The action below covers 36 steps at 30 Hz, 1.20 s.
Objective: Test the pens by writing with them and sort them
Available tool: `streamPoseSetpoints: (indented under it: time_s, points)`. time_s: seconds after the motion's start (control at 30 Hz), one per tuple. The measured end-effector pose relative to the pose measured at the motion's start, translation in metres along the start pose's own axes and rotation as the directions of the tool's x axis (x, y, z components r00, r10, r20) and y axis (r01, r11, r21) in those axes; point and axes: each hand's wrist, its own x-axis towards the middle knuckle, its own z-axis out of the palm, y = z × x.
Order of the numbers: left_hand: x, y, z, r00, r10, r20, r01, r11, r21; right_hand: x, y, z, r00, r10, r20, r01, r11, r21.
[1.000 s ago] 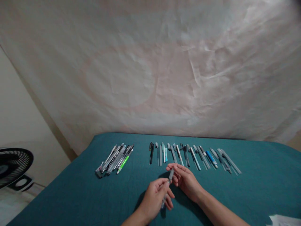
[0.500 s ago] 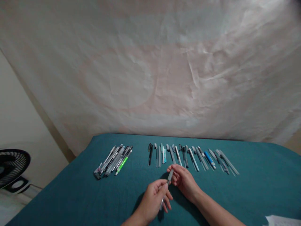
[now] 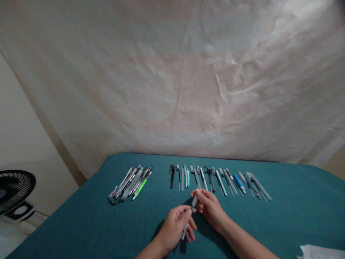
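My left hand [image 3: 175, 226] is closed around the lower part of a grey pen [image 3: 188, 219] that tilts up to the right. My right hand [image 3: 209, 207] pinches the pen's upper end with fingertips, so both hands hold it above the teal cloth [image 3: 81, 223]. Just beyond the hands lies a row of pens [image 3: 218, 180] laid side by side. To the left sits a bundle of pens [image 3: 132, 182], one with a green barrel.
A black fan [image 3: 14, 190] stands off the surface at the far left. White paper [image 3: 320, 251] shows at the bottom right corner. A wrinkled pale sheet [image 3: 172, 79] hangs behind the surface's far edge.
Both hands keep their hold on the pen and have barely shifted; the pen sits slightly lower and more to the left. The view has moved a little.
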Motion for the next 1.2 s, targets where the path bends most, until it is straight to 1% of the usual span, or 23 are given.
streamPoseSetpoints:
  time_s: [0.2,0.3,0.4,0.57,0.7,0.8,0.97,1.07,1.2]
  points:
    - [-0.001,-0.001,-0.004,0.998,-0.016,0.068,0.019,0.999,-0.041,0.001,-0.001,0.0,1.0,0.013,0.028,-0.016,0.994,0.104]
    - [0.0,-0.001,-0.005,0.998,-0.014,0.065,0.017,0.999,-0.045,0.003,0.0,-0.001,0.998,0.034,0.05,-0.04,0.993,0.107]
    - [0.002,-0.001,-0.003,0.999,-0.02,0.038,0.022,0.999,-0.04,0.002,0.0,-0.001,0.999,0.025,0.033,-0.028,0.994,0.106]
    - [0.004,-0.001,0.0,0.998,-0.012,-0.059,0.013,1.0,0.001,0.001,0.0,-0.002,1.0,0.014,0.014,-0.015,0.995,0.101]
    - [0.004,-0.002,-0.001,0.996,0.011,-0.09,-0.002,0.996,0.09,0.001,0.002,-0.004,1.0,0.017,0.019,-0.019,0.994,0.111]
    - [0.002,-0.004,-0.002,0.996,-0.006,-0.087,0.016,0.993,0.116,0.002,0.002,-0.006,1.0,0.012,0.004,-0.013,0.988,0.154]
    - [-0.008,-0.001,-0.011,0.996,-0.08,-0.044,0.086,0.986,0.145,0.007,0.003,-0.009,0.999,0.008,-0.032,-0.001,0.972,0.235]
    - [-0.012,0.003,-0.02,0.995,-0.089,-0.031,0.094,0.977,0.193,0.009,0.004,-0.01,0.998,-0.001,-0.061,0.017,0.964,0.266]
    - [-0.011,0.006,-0.03,0.993,-0.033,-0.111,0.056,0.976,0.208,0.012,0.003,-0.012,0.992,0.001,-0.124,0.03,0.967,0.252]
